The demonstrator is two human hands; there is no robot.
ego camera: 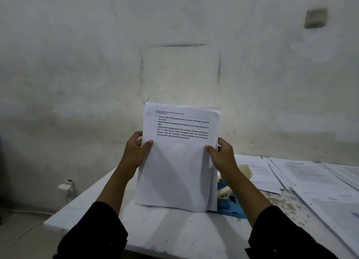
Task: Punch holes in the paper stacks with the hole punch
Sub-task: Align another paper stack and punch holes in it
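Note:
A thick stack of white printed paper [176, 171] stands upright on its bottom edge on the white table [174, 231]. My left hand [136, 152] grips its left edge, thumb on the front sheet. My right hand [221, 157] grips the right edge the same way. Behind the stack's lower right corner sits the hole punch [228, 202], blue base with a cream lever, partly hidden by the paper and my right forearm.
More printed paper sheets [310, 183] lie spread over the right side of the table. A white wall rises close behind. A white plug and cable [67, 187] hang at the wall to the left, below the table's edge.

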